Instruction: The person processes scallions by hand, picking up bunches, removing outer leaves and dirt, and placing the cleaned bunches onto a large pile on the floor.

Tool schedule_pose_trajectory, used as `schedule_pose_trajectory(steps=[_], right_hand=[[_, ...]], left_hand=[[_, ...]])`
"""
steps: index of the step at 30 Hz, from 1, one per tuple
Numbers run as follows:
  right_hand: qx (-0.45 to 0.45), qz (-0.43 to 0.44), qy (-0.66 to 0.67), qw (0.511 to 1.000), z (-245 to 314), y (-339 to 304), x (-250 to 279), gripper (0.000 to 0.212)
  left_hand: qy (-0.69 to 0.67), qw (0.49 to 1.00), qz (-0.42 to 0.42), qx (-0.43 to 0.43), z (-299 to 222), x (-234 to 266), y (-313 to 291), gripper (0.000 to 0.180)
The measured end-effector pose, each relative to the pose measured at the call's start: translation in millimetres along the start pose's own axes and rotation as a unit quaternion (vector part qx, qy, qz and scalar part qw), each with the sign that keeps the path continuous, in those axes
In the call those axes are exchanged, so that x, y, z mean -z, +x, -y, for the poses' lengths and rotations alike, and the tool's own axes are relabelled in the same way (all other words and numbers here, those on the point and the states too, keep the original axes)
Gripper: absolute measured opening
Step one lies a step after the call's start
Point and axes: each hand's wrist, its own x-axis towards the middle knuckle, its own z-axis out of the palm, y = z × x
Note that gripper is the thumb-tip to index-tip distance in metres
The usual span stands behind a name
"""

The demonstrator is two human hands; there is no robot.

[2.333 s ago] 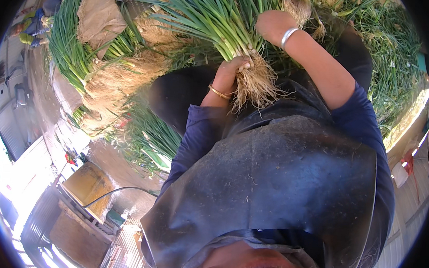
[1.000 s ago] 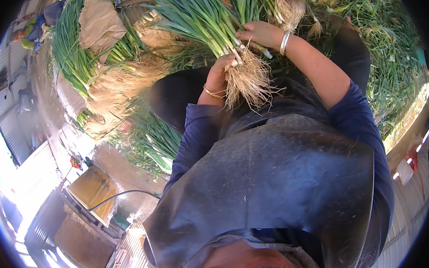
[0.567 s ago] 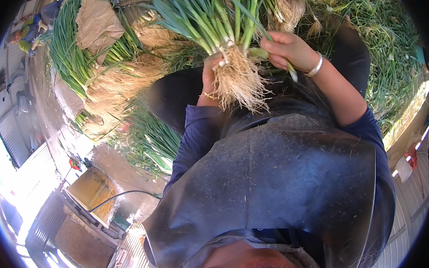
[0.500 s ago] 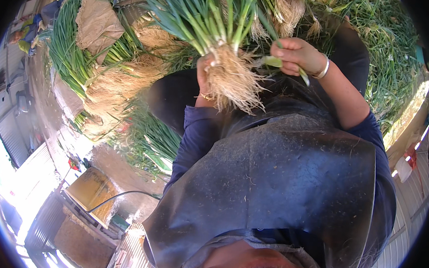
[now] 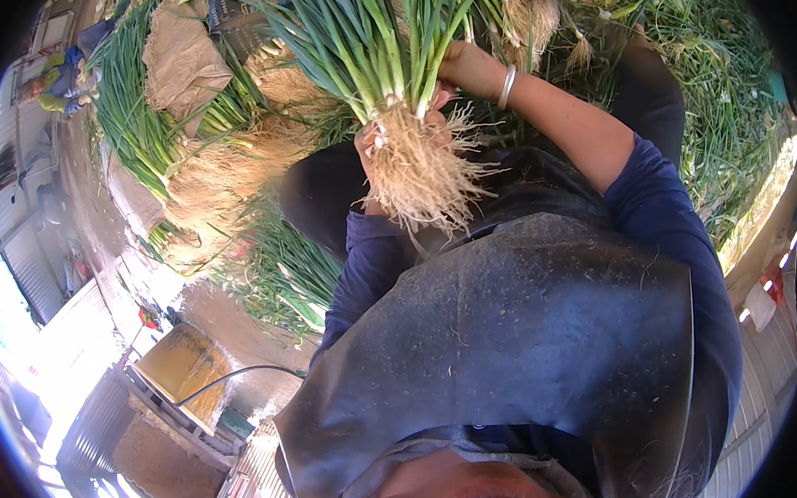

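Observation:
A thick bunch of green garlic [image 5: 385, 77], with long flat leaves, pale stems and a bushy mass of tan roots [image 5: 421, 169], is held up in front of my lap. My left hand [image 5: 364, 144] is closed round it from the left and beneath, just above the roots, which cover most of the palm. At the bunch's right side, my right hand [image 5: 470, 68], with a bracelet at the wrist, touches the stalks. Its fingers are hidden behind the leaves.
More bundled green garlic [image 5: 139, 118] lies in a heap to the left, with a brown cloth [image 5: 185, 57] on it. Loose leaves [image 5: 731, 95] cover the ground at right. Another person [image 5: 55, 87] is at far left. A dark apron [image 5: 503, 318] covers my body.
My right hand has moved left from beside the bunch to its stalks. The loose pieces of stalk and leaf it held no longer show. The bunch has shifted slightly left and down.

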Motion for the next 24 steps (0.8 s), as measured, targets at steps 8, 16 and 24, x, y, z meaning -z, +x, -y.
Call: schedule_pose_trajectory(steps=[8, 16, 24], right_hand=[[-0.038, 0.136, -0.596, 0.791, -145, -26, 11, 0.039], [0.028, -0.259, -0.064, 0.963, -147, 85, 75, 0.03], [0.015, -0.141, -0.022, 0.99, -63, -13, -12, 0.025]], left_hand=[[-0.056, 0.99, 0.124, -0.041, -22, 1, -20, 0.076], [0.139, 0.988, -0.044, -0.046, -9, 16, 17, 0.076], [0.282, 0.959, -0.027, -0.017, -17, 45, 19, 0.045]])
